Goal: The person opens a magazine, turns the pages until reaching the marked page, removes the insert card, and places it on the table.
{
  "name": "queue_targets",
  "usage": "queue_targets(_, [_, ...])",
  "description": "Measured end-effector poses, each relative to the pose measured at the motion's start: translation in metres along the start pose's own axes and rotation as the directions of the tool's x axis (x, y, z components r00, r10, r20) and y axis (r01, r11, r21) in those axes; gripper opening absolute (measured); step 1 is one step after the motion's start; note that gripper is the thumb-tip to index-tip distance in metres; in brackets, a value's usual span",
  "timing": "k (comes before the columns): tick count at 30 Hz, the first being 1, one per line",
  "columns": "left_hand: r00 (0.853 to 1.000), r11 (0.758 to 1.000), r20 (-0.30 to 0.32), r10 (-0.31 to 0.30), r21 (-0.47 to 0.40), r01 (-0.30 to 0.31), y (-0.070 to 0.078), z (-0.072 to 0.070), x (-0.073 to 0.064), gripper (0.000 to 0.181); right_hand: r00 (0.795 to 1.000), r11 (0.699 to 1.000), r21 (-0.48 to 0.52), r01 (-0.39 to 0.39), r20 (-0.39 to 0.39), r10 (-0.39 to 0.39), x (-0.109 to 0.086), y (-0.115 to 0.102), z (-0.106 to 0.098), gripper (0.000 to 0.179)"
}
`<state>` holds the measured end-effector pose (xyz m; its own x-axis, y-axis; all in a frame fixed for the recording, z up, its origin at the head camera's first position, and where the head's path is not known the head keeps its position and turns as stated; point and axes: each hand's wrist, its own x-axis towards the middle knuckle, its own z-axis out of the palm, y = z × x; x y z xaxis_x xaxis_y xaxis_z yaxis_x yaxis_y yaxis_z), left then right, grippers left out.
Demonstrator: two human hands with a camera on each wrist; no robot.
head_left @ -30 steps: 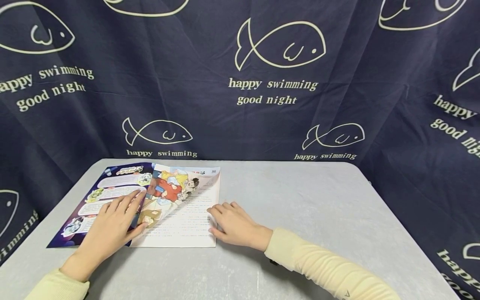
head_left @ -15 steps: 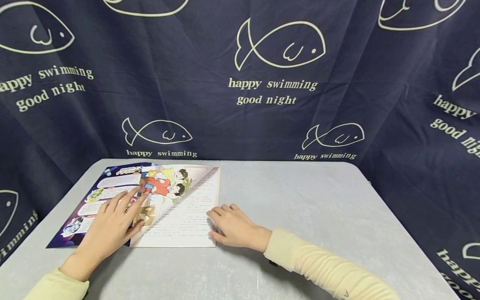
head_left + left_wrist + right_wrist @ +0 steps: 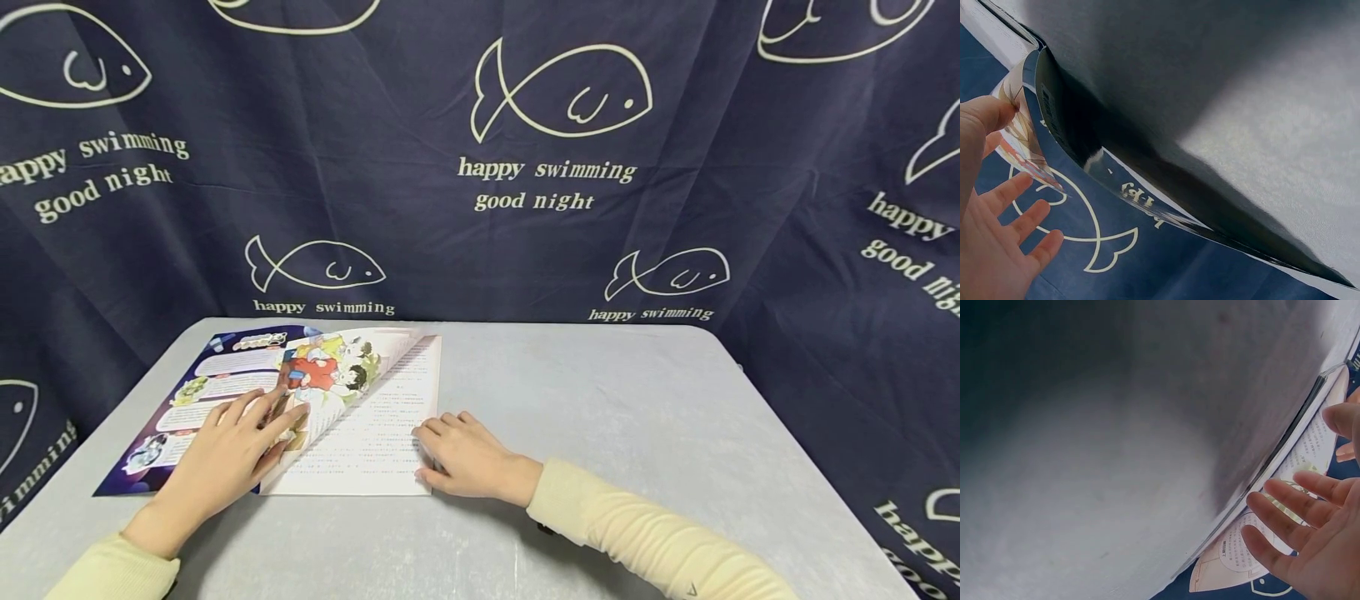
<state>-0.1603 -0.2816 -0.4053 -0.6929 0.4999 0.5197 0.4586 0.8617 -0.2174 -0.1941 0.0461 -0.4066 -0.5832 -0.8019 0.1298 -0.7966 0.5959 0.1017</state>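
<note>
Magazine page [image 3: 335,379] farther left than a second ago

I saw the left grip [image 3: 222,454] on the left part of the open magazine [image 3: 363,429], the right grip [image 3: 471,455] at its right edge, a fish-print curtain [image 3: 517,237] behind it.

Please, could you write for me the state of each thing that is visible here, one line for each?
Magazine: open on the table.
Illustrated page: curled, partly turned.
Text page: uncovered only in part, the illustrated page slanting over it.
Left hand: fingers spread, touching the illustrated page.
Right hand: fingers relaxed, at the magazine's right edge.
Dark blue curtain: hanging, with folds.
</note>
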Motion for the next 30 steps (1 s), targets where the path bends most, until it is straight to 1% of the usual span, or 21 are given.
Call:
queue_targets(2, [1.000,1.000,0.008,0.004,-0.011,-0.004,-0.0002,-0.0002,-0.0006,0.060,1.000,1.000,0.002,0.005,0.004,-0.005,-0.0002,0.0000,0.0002,0.052])
queue_targets(3, [1.000,1.000,0.009,0.004,-0.011,-0.004,-0.0001,-0.0001,-0.0008,0.067,1.000,1.000,0.004,0.006,0.008,-0.006,-0.0001,0.0000,0.0004,0.051])
queue_targets(7, [1.000,1.000,0.021,0.008,-0.006,-0.008,-0.0013,-0.0003,-0.0014,0.067,1.000,1.000,0.007,0.021,-0.002,-0.021,-0.0004,0.0005,0.0015,0.049])
queue_targets(9, [0.999,1.000,0.033,0.010,-0.004,-0.010,-0.0021,-0.0001,-0.0022,0.058,1.000,1.000,0.010,0.027,-0.008,-0.027,-0.0005,0.0008,0.0020,0.047])
queue_targets(12, [0.998,1.000,0.056,0.004,-0.003,-0.004,-0.0022,-0.0001,-0.0034,0.040,0.999,0.999,0.020,0.032,-0.011,-0.032,-0.0008,0.0012,0.0020,0.046])
queue_targets(13, [0.998,1.000,0.064,0.000,-0.001,0.000,-0.0019,-0.0001,-0.0036,0.039,0.999,0.999,0.025,0.032,-0.007,-0.031,-0.0009,0.0012,0.0017,0.047])
queue_targets(17, [0.996,1.000,0.087,-0.030,0.005,0.030,0.0001,-0.0008,-0.0034,0.048,0.999,0.999,0.042,0.027,0.020,-0.028,-0.0009,0.0014,0.0007,0.052])
queue_targets(21, [0.994,0.999,0.097,-0.052,0.015,0.051,0.0015,-0.0011,-0.0037,0.053,0.999,0.998,0.049,0.028,0.037,-0.029,-0.0006,0.0017,0.0010,0.055])
queue_targets(27, [0.995,0.999,0.088,-0.050,0.020,0.049,0.0021,-0.0011,-0.0056,0.063,0.999,0.998,0.041,0.047,0.017,-0.047,-0.0005,0.0020,0.0030,0.054])
queue_targets(30, [0.996,0.999,0.077,-0.051,0.017,0.050,0.0018,-0.0005,-0.0064,0.066,0.999,0.998,0.029,0.053,0.012,-0.053,-0.0008,0.0019,0.0031,0.056])
